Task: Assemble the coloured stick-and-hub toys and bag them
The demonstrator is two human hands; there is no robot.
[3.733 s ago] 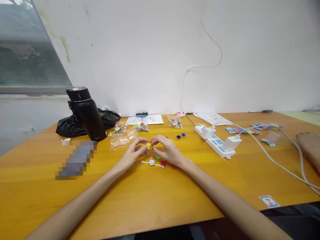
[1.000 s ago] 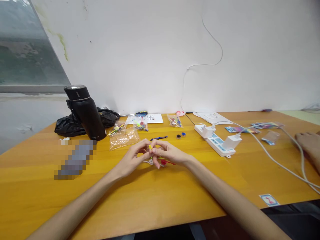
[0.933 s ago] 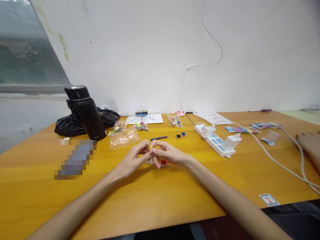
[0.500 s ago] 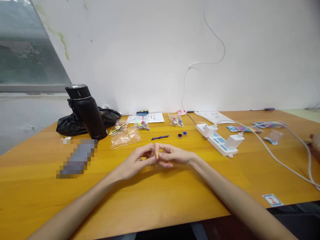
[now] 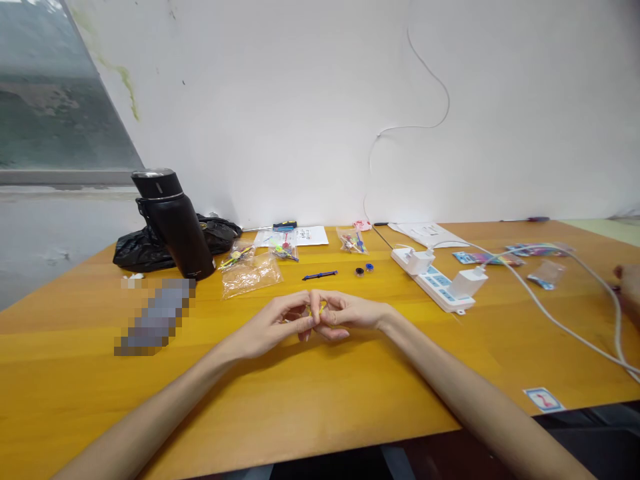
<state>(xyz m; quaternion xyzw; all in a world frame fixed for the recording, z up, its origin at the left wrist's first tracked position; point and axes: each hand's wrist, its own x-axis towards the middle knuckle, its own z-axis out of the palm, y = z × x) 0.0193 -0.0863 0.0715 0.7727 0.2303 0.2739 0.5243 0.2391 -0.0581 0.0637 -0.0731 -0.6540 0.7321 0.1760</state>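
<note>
My left hand (image 5: pixel 273 325) and my right hand (image 5: pixel 345 315) meet at the middle of the orange table (image 5: pixel 310 393), fingertips pinched together. Between them shows a small yellow plastic piece (image 5: pixel 317 311), mostly hidden by the fingers. Both hands rest low on the tabletop and cover the small coloured parts that lay under them. Beyond the hands lie a dark blue stick (image 5: pixel 320 275) and two small round pieces (image 5: pixel 364 269).
A black flask (image 5: pixel 173 223) and black bag (image 5: pixel 135 250) stand at the back left, beside clear bags of coloured parts (image 5: pixel 247 270). A white power strip (image 5: pixel 435 283) with chargers and cables lies to the right. Another person's hand (image 5: pixel 627 287) rests at the right edge.
My hands dropped closer to the table and closed tighter around the yellow piece, hiding the parts beneath. The other person's hand drew back toward the right edge.
</note>
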